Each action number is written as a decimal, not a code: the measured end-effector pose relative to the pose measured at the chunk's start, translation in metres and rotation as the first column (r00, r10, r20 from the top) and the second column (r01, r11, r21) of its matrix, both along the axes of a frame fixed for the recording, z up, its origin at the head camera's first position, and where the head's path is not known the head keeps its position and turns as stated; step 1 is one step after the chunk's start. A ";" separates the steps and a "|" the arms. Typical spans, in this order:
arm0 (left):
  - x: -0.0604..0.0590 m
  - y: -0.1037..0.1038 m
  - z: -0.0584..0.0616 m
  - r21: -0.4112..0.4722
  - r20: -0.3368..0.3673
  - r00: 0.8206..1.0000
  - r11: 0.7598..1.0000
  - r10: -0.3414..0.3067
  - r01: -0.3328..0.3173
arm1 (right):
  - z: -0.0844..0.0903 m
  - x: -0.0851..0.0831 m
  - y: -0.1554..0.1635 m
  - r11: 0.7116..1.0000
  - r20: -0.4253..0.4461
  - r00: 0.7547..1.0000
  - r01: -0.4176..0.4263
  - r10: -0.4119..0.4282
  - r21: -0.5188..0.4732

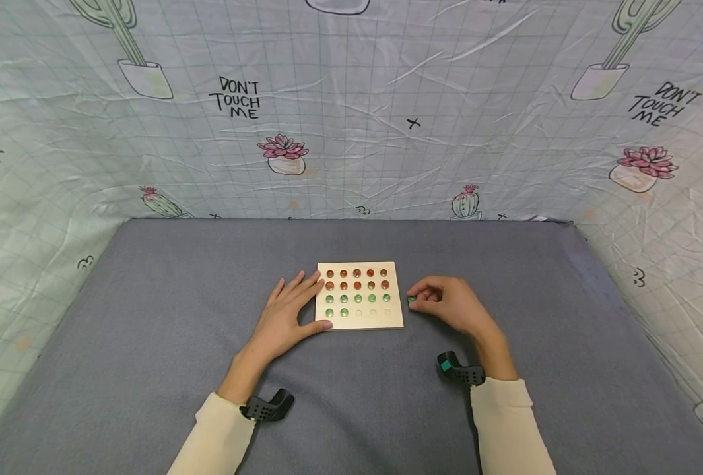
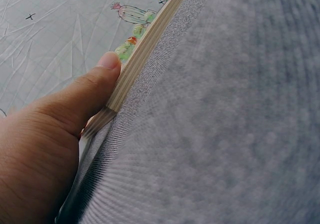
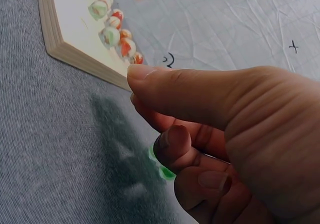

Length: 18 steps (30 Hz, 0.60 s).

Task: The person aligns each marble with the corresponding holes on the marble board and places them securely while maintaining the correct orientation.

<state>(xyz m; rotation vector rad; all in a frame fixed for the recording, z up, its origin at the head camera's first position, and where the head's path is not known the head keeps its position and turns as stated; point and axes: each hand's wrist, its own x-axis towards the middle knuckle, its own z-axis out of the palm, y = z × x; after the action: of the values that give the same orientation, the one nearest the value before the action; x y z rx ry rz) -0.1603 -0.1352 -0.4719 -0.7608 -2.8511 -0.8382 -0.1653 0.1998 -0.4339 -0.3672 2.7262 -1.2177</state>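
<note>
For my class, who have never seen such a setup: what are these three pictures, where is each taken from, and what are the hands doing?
A person wears three cameras: one on the head looking down, one on each wrist. On a grey cloth surface lies a wooden board with rows of orange and green marbles set in dimples. The left hand rests flat against the board's left edge, thumb at its front edge. The right hand pinches a green marble just right of the board. The black things at the wrists are the wrist cameras.

"DON'T TOUCH ME" twice on the cactus-print backdrop cloth [image 1: 351,132]
</note>
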 end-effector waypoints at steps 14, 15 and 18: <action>0.000 0.000 0.000 0.006 -0.006 1.000 1.000 -0.006 0.006 | 0.000 0.000 -0.020 0.997 -0.019 0.997 -0.072 0.071 -0.033; 0.000 0.000 0.000 0.005 -0.006 1.000 1.000 -0.006 0.006 | 0.000 0.000 -0.021 0.997 -0.018 0.997 -0.074 0.074 -0.036; 0.000 0.000 0.000 0.003 -0.007 1.000 1.000 -0.004 0.004 | 0.000 0.001 -0.024 0.995 -0.021 0.996 -0.084 0.083 -0.047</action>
<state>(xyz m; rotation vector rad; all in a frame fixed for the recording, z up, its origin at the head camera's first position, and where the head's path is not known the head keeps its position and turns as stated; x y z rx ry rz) -0.1601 -0.1354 -0.4718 -0.7677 -2.8426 -0.8395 -0.1647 0.1760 -0.4335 -0.4956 2.6721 -1.2652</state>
